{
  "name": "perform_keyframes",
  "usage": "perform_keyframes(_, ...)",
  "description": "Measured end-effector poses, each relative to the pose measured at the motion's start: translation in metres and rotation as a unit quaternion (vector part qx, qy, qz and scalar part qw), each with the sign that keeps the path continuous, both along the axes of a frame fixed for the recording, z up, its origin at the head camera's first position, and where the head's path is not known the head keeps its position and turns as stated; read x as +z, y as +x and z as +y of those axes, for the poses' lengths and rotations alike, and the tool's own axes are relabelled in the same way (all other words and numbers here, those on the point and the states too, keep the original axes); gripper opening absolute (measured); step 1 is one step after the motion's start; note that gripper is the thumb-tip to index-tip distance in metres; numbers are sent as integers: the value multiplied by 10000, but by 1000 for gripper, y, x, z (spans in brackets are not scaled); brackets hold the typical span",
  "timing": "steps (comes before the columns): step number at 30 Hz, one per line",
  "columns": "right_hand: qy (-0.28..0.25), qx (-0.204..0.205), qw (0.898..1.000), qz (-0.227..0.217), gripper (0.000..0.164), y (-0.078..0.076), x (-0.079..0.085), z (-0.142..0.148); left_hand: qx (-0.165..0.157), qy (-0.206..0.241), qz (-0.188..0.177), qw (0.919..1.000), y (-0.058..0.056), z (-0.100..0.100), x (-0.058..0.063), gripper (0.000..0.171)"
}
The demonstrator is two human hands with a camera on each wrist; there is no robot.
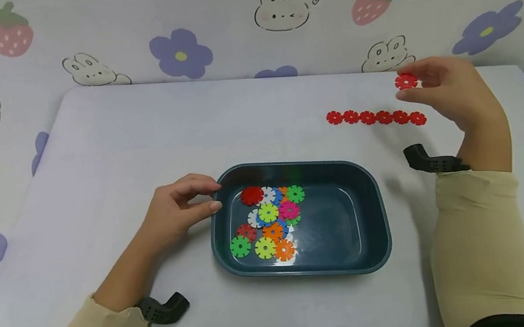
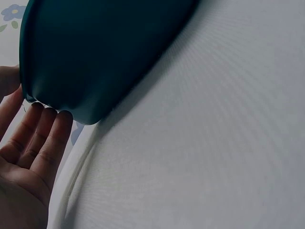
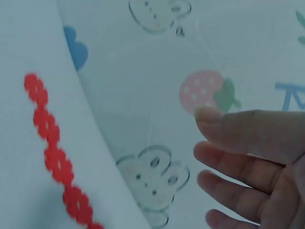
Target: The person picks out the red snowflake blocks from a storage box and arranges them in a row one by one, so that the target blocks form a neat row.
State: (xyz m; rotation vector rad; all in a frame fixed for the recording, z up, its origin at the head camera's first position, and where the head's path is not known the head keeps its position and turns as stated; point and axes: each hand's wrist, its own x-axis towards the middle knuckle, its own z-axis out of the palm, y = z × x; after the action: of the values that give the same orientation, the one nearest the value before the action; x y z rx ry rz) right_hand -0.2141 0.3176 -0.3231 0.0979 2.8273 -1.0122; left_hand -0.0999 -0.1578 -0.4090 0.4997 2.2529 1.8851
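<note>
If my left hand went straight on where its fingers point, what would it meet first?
Probably the dark tray: your left hand seems to touch its rim, though contact is unclear.

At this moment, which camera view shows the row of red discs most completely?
The head view: the row of red discs lies whole there, all six in line. The right wrist view shows only part, cut off by the bottom edge; the left wrist view shows none of it.
</note>
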Motion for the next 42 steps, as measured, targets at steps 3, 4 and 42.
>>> perform_keyframes(3, -133, -441, 9988, -138, 63, -3, -16, 17, 0, -26, -39, 10000, 1, 0, 0, 27)
perform_keyframes(4, -202, -605, 9977, -223, 63, -4, -22, 23, 2, -39, -42, 10000, 1, 0, 0, 27)
perform_keyframes(42, 896, -937, 9847, -1168, 58, 2, -71, 82, -1, -36, 69, 10000, 1, 2, -4, 27)
